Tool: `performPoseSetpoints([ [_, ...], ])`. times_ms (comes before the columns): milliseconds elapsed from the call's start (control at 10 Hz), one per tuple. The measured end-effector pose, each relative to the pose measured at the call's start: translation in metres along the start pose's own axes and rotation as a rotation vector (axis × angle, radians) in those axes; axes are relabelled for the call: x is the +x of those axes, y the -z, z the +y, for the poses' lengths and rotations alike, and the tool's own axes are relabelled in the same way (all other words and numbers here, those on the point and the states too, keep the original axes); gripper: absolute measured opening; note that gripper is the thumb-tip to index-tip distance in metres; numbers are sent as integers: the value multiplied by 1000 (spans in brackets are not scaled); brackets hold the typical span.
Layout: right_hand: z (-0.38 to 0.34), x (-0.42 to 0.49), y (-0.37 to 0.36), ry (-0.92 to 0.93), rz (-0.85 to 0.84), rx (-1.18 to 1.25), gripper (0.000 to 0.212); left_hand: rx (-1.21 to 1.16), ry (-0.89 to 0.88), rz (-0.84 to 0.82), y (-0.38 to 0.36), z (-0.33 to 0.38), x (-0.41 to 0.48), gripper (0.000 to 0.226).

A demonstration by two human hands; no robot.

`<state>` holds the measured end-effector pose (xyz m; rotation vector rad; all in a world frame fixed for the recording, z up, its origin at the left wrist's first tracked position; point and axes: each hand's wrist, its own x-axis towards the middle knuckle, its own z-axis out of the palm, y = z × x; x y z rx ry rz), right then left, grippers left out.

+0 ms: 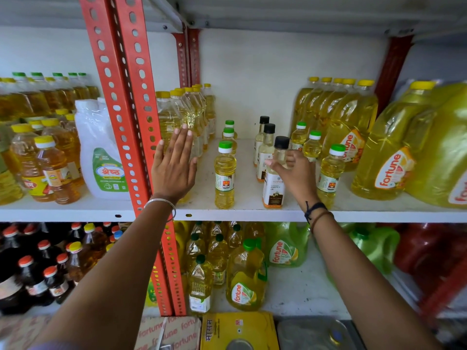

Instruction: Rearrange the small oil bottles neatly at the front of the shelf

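On the white shelf, at chest level between the orange slotted uprights, the small oil bottles stand in three short files running front to back.

1. Left file: three green-capped yellow bottles. The front one stands upright near the shelf's front edge; the two others stand behind it, toward the back wall.
2. Middle file: three black-capped bottles with white labels. The front black-capped bottle stands nearest the edge; the two further ones line up behind it.
3. Right file: three more green-capped bottles, staggered diagonally toward the large Fortune jugs on the right.

Right hand: reaching in from below, with dark thread bands on the wrist. Its fingers are curled around the neck of the front black-capped bottle, just under the cap, with the thumb on the near side. The bottle's base rests on the shelf and the bottle is upright.

Left hand: raised flat, palm forward, fingers straight and close together. It lies against the front tall yellow-capped bottle, beside the orange upright. A thin metal bangle sits on the wrist. This hand grips nothing.

Bare shelf surface shows between the left file and the tall bottles. The lower shelf carries further oil bottles and green jugs.
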<state>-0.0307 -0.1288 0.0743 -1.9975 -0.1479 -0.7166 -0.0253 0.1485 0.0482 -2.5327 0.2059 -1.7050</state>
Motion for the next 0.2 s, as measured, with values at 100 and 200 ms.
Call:
performPoseSetpoints([
  [100, 0, -4, 10, 34, 41, -13, 61, -45, 5, 21, 6, 1, -2, 57],
  [200, -9, -8, 30, 112, 177, 117, 53, -123, -11, 78, 19, 20, 10, 57],
])
